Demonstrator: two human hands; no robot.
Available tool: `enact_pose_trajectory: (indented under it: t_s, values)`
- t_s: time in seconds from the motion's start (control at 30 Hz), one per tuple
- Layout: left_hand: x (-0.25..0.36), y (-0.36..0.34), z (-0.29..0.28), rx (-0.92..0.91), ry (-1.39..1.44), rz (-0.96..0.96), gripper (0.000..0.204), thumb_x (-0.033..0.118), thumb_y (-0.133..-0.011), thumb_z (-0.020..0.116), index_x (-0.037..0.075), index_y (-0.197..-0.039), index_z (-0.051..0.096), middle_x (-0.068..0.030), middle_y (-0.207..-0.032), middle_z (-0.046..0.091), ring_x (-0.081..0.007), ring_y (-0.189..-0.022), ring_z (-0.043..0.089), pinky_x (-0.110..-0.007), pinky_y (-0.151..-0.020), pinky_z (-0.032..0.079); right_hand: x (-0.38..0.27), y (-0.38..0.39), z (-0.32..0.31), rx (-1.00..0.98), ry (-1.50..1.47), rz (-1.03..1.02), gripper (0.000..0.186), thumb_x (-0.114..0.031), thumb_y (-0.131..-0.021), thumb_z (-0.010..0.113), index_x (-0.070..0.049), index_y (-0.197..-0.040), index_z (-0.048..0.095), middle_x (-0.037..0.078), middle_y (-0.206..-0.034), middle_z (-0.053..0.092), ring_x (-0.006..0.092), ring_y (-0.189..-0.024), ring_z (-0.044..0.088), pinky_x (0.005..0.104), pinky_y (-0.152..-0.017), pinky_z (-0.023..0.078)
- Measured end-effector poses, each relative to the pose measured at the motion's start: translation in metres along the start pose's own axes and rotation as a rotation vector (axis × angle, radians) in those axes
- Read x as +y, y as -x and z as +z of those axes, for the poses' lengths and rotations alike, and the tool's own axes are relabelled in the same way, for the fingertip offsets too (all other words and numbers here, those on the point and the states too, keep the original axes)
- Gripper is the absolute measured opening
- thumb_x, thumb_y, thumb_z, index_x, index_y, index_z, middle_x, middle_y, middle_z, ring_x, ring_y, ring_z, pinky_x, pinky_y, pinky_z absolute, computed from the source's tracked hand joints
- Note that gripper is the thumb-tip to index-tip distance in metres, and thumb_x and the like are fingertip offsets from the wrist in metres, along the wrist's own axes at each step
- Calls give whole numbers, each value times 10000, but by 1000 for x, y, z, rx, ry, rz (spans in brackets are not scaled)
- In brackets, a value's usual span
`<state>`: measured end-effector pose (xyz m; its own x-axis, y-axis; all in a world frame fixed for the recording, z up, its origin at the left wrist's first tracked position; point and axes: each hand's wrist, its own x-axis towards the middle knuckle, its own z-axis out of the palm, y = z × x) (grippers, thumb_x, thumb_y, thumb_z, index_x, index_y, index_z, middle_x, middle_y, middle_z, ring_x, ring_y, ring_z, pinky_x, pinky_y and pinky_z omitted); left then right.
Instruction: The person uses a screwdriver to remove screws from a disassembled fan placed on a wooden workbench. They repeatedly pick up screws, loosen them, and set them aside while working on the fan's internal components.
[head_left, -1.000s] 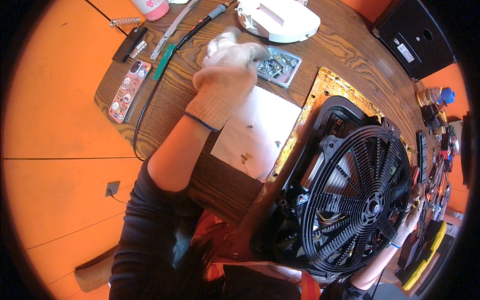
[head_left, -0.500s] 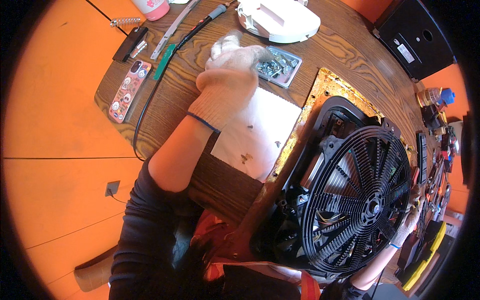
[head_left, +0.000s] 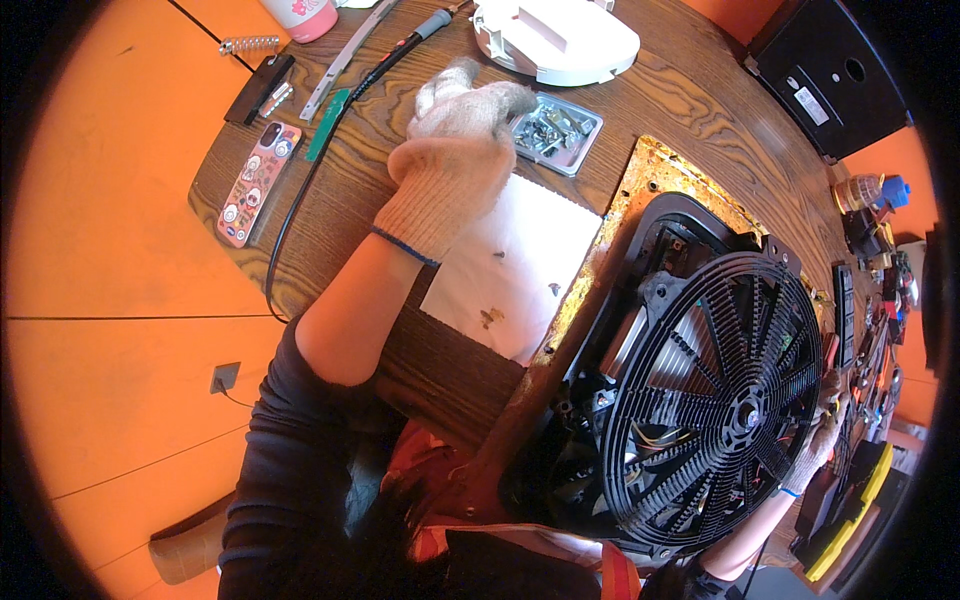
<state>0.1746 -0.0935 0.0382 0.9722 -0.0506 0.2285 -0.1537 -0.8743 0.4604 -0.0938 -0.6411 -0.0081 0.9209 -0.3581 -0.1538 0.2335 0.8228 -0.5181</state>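
My left hand point(head_left: 465, 112), in a pale knit work glove, is over the table beside a small clear tray point(head_left: 560, 138) of metal screws. Its fingers are bent but spread apart, one side reaching the tray's left edge, and no held object shows. On the far right, my right hand point(head_left: 822, 435), gloved too, is partly hidden behind the rim of a large black round fan grille point(head_left: 735, 400). Its fingers look closed, but what they hold cannot be made out. The grille stands tilted above an open black appliance housing point(head_left: 690, 215) with wires inside.
A white paper sheet point(head_left: 510, 265) with small dark bits lies by the housing. Farther back are a white plastic part point(head_left: 560, 45), a soldering iron point(head_left: 410, 42) with its cable, and a phone in a patterned pink case point(head_left: 258, 185). Tools point(head_left: 885, 340) crowd the right edge.
My left hand has shifted very slightly left beside the screw tray and looks less blurred. My right hand and the fan grille look unmoved.
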Motion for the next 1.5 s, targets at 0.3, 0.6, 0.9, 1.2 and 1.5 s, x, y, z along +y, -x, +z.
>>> enact_pose_trajectory:
  t_s: [0.3, 0.6, 0.9, 1.2, 1.5]
  values:
    - [2, 2, -1, 54, -21, 67, 333, 92, -908, 567, 199, -1154, 764, -233, -1430, 541, -395, -1345, 494, -454, -1143, 404, 0, 0, -3, 213, 392, -195, 619, -204, -1030, 587, 51, -1530, 324, 245, -1435, 541, 243, -1126, 682, 375, -1012, 567]
    - [1, 2, 0, 56, -24, 71, 317, 104, -919, 564, 179, -1155, 763, -219, -1443, 537, -376, -1352, 494, -438, -1152, 396, 13, 0, 25, -159, 299, 89, 663, -244, -1031, 576, 51, -1552, 290, 222, -1577, 390, 234, -1258, 613, 404, -1118, 479]
    - [0, 2, 0, 70, 17, 113, 321, 97, -918, 562, 178, -1152, 766, -233, -1415, 557, -384, -1345, 498, -442, -1147, 399, -9, -2, -14, 51, 158, -81, 628, -177, -1018, 603, 54, -1527, 317, 264, -1408, 556, 257, -1117, 682, 347, -959, 596]
    - [-3, 0, 6, 18, 26, -9, 314, 112, -920, 564, 181, -1148, 769, -241, -1434, 541, -392, -1359, 485, -452, -1153, 386, -2, -3, 5, -30, -13, 32, 627, -168, -1014, 614, 58, -1519, 319, 253, -1343, 607, 233, -1069, 703, 346, -905, 621]
    - [-7, -2, 10, 27, 20, 29, 319, 107, -919, 562, 164, -1161, 761, -241, -1438, 539, -393, -1365, 476, -449, -1162, 373, -2, -4, -1, 0, 59, -18, 509, -191, -1021, 609, 68, -1433, 459, 230, -1252, 673, 221, -1061, 708, 333, -929, 604]
